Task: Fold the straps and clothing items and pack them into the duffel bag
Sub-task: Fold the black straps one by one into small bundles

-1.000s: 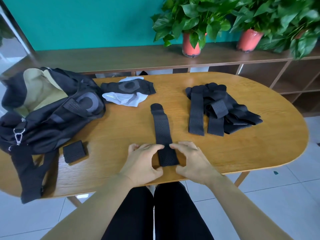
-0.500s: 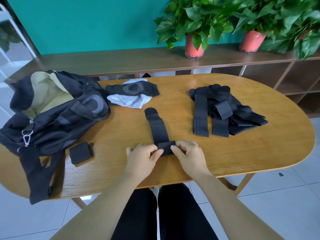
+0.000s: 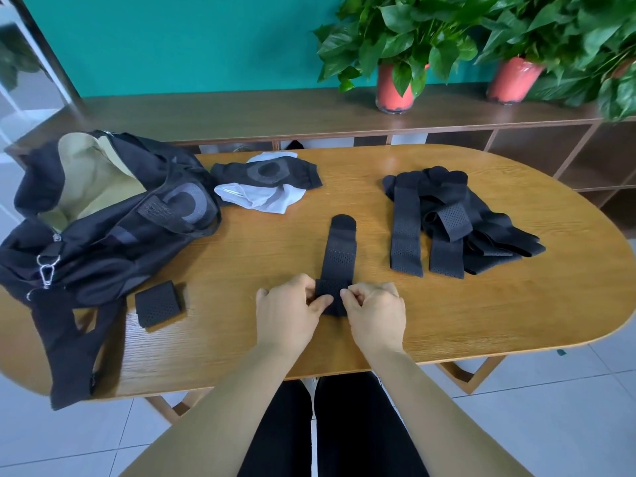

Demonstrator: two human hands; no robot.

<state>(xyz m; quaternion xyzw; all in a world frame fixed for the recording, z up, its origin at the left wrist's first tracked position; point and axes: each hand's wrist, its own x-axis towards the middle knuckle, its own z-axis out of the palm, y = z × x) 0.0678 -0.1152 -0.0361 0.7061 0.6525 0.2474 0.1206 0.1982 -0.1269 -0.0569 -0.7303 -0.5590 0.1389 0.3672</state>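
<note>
At the near edge of the table (image 3: 447, 321), as the head camera is showing it, both hands are working on one black strap (image 3: 339, 249). The left hand (image 3: 290, 311) and the right hand (image 3: 375, 311) are pinching its folded near end from either side, fingers and thumbs curled and clamped on the cloth, with the fold sitting between them. The strap's long axis is running straight away from the fingers toward the far side, and its rounded tip is lying flat and free on the wood. The unfolded length is therefore lying just beyond the fingertips, and the next turn is probably calling for a fold away from the body. Both hands are sitting equally close to it, and nothing is standing on that line. To the near left, a folded strap (image 3: 157, 303) is resting just beside the duffel bag (image 3: 103, 228), which is gaping open with its pale lining showing, so the left hand is looking nearer for packing. To the right, a pile of loose straps (image 3: 447, 228) is waiting, well apart from the hands. Farther off, between bag and pile, a black piece (image 3: 268, 173) is lying on a white garment (image 3: 261, 199).
</note>
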